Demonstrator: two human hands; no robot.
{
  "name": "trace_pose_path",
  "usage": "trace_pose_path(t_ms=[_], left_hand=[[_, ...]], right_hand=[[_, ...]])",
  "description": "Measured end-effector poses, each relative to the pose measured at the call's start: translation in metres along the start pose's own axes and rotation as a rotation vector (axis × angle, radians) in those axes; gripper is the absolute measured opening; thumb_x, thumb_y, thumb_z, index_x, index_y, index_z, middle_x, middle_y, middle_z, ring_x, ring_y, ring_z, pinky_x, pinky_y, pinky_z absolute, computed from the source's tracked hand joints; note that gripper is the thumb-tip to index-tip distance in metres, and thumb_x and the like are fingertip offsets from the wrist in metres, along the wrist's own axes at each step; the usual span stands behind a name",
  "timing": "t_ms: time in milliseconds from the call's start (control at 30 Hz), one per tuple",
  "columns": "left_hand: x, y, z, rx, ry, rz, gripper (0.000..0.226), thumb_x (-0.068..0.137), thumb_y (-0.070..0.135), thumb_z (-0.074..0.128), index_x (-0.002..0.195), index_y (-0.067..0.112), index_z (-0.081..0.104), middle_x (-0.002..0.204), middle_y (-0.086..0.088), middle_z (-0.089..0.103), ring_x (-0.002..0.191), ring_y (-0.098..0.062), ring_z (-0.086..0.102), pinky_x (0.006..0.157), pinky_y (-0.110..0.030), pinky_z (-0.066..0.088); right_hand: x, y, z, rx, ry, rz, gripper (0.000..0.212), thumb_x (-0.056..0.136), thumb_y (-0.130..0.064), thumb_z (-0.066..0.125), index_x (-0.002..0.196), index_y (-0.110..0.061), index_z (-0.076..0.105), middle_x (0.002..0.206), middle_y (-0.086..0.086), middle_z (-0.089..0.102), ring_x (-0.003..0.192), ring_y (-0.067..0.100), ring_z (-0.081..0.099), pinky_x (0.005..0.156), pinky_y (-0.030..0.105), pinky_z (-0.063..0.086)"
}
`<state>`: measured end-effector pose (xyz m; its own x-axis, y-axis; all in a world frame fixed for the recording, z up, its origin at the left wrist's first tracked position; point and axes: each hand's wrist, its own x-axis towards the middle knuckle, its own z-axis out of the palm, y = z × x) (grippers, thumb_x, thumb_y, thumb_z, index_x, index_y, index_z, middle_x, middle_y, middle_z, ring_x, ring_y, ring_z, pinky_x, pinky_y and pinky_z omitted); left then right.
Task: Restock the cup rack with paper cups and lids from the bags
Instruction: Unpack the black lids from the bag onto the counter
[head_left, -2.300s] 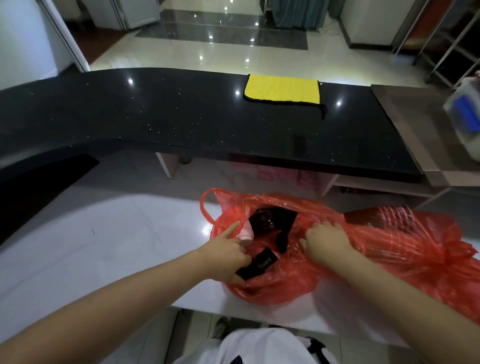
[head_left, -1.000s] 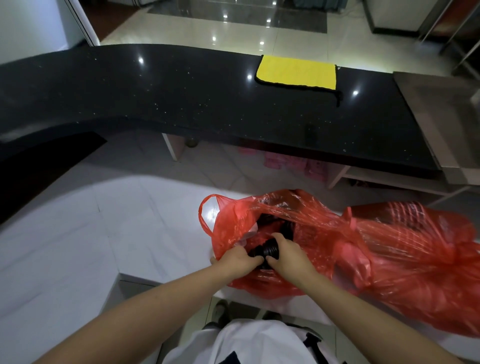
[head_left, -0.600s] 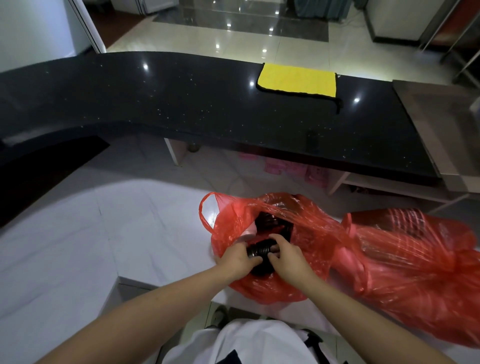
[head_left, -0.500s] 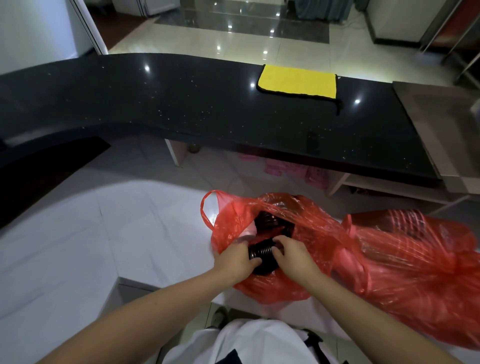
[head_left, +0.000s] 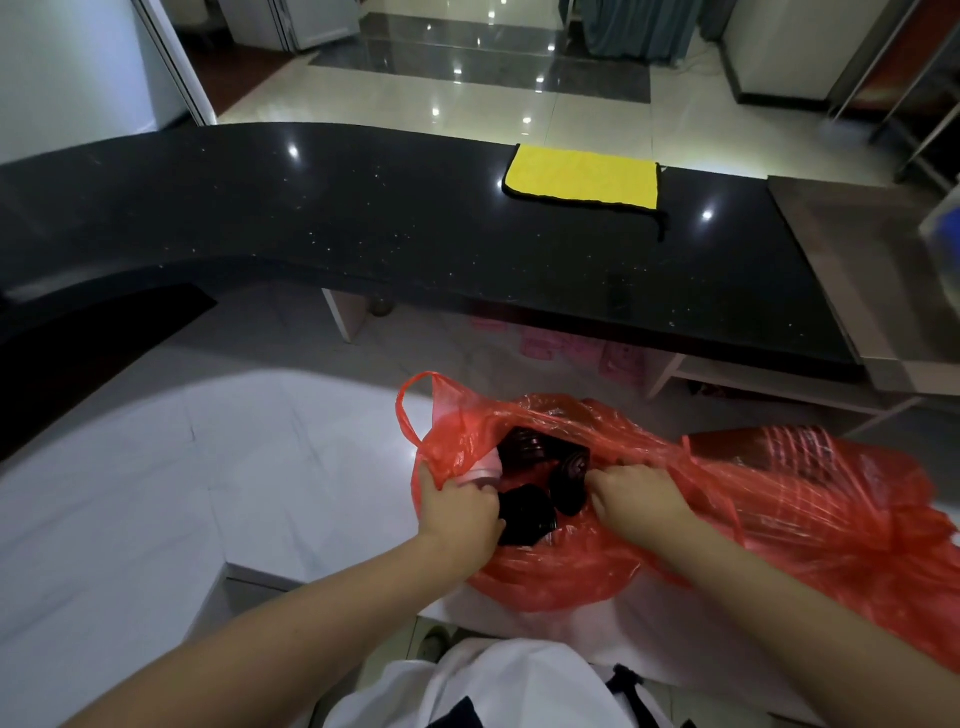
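Note:
An open red plastic bag (head_left: 545, 582) lies on the white counter (head_left: 156, 493) in front of me, with stacks of black lids inside. My left hand (head_left: 457, 514) reaches into the bag's mouth, fingers curled round one black lid stack (head_left: 524, 519). A second ribbed black lid stack (head_left: 571, 467) lies deeper in. My right hand (head_left: 639, 499) pinches the bag's plastic at the right side of the opening. Something pale pink (head_left: 483, 467) shows just above my left hand. A second red bag (head_left: 831, 493) holding a sleeve of cups lies to the right.
A raised black bar top (head_left: 363, 223) curves across behind the white counter, with a yellow cloth (head_left: 582, 176) on it. A brown counter section (head_left: 872, 270) adjoins at the right. The white counter's edge is close to my body.
Both hands were together on one lid stack. Now they have parted: the left keeps the stack, the right has shifted right onto the bag's edge.

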<state>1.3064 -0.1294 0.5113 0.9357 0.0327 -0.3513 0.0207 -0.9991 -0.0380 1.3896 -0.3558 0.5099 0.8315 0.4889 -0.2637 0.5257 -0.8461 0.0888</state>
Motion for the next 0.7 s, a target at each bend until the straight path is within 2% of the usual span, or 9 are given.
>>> trace_pose_path(t_ms=[33, 100, 167, 200, 300, 367, 467, 567, 700], left_hand=[[-0.002, 0.003, -0.005, 0.039, 0.008, -0.006, 0.027, 0.097, 0.042, 0.054, 0.112, 0.023, 0.065, 0.103, 0.0, 0.068, 0.106, -0.03, 0.061, 0.117, -0.069, 0.003], [-0.006, 0.011, -0.017, 0.116, 0.034, -0.005, 0.019, 0.094, 0.025, 0.057, 0.11, 0.02, 0.066, 0.099, -0.002, 0.066, 0.097, -0.031, 0.063, 0.115, -0.071, 0.006], [-0.007, 0.02, -0.027, 0.195, 0.041, -0.006, 0.026, 0.088, 0.01, 0.056, 0.111, 0.015, 0.064, 0.103, -0.005, 0.066, 0.091, -0.032, 0.065, 0.113, -0.072, 0.012], [-0.007, 0.023, -0.031, 0.238, 0.036, -0.006, 0.028, 0.086, 0.007, 0.056, 0.112, 0.014, 0.064, 0.105, -0.006, 0.066, 0.091, -0.034, 0.065, 0.113, -0.072, 0.013], [-0.004, 0.032, -0.042, 0.335, 0.02, 0.021, 0.026, 0.088, 0.009, 0.058, 0.112, 0.012, 0.065, 0.109, -0.011, 0.065, 0.101, -0.036, 0.061, 0.112, -0.067, 0.022], [0.003, 0.036, -0.043, 0.323, 0.051, 0.053, 0.027, 0.091, 0.012, 0.058, 0.117, 0.011, 0.063, 0.115, -0.013, 0.063, 0.109, -0.037, 0.055, 0.11, -0.06, 0.026], [0.02, 0.041, -0.035, 0.211, 0.117, 0.171, 0.031, 0.093, 0.023, 0.06, 0.123, 0.012, 0.06, 0.12, -0.012, 0.06, 0.113, -0.038, 0.051, 0.105, -0.054, 0.031], [0.041, 0.052, -0.018, 0.125, 0.186, 0.36, 0.042, 0.095, 0.036, 0.061, 0.13, 0.013, 0.058, 0.123, -0.011, 0.06, 0.113, -0.037, 0.053, 0.097, -0.05, 0.039], [0.062, 0.071, -0.007, 0.023, 0.138, 0.477, 0.057, 0.096, 0.037, 0.061, 0.144, 0.01, 0.047, 0.137, -0.014, 0.049, 0.122, -0.037, 0.05, 0.099, -0.048, 0.042]], right_hand=[[0.0, 0.003, -0.001, -0.015, -0.031, 0.013, 0.028, 0.095, -0.034, 0.039, 0.103, -0.026, 0.065, 0.103, -0.005, 0.071, 0.098, 0.023, 0.067, 0.08, 0.036, 0.047], [0.001, 0.009, 0.0, -0.046, -0.125, 0.045, 0.032, 0.095, -0.035, 0.037, 0.108, -0.028, 0.066, 0.107, -0.004, 0.071, 0.109, 0.024, 0.061, 0.096, 0.043, 0.041], [0.003, 0.015, 0.002, -0.071, -0.209, 0.068, 0.033, 0.095, -0.035, 0.038, 0.109, -0.028, 0.067, 0.111, -0.002, 0.071, 0.118, 0.026, 0.055, 0.104, 0.048, 0.034], [0.003, 0.017, 0.002, -0.076, -0.245, 0.082, 0.033, 0.095, -0.034, 0.039, 0.108, -0.028, 0.068, 0.112, -0.002, 0.07, 0.12, 0.026, 0.054, 0.105, 0.048, 0.036], [0.005, 0.023, -0.003, -0.019, -0.305, 0.154, 0.031, 0.095, -0.029, 0.044, 0.11, -0.023, 0.071, 0.119, 0.003, 0.066, 0.111, 0.027, 0.061, 0.089, 0.038, 0.052], [0.005, 0.024, -0.007, -0.025, -0.313, 0.198, 0.03, 0.095, -0.023, 0.046, 0.115, -0.02, 0.069, 0.126, 0.006, 0.059, 0.109, 0.028, 0.062, 0.083, 0.036, 0.052], [0.006, 0.026, -0.011, -0.067, -0.313, 0.245, 0.033, 0.096, -0.019, 0.047, 0.123, -0.019, 0.065, 0.137, 0.009, 0.051, 0.117, 0.029, 0.059, 0.086, 0.036, 0.049], [0.004, 0.028, -0.01, -0.061, -0.332, 0.279, 0.034, 0.098, -0.02, 0.045, 0.127, -0.019, 0.064, 0.141, 0.008, 0.05, 0.124, 0.028, 0.056, 0.093, 0.035, 0.047], [0.001, 0.028, -0.009, 0.068, -0.244, 0.293, 0.029, 0.097, -0.019, 0.047, 0.117, -0.015, 0.068, 0.127, 0.01, 0.063, 0.113, 0.03, 0.064, 0.089, 0.036, 0.051]])
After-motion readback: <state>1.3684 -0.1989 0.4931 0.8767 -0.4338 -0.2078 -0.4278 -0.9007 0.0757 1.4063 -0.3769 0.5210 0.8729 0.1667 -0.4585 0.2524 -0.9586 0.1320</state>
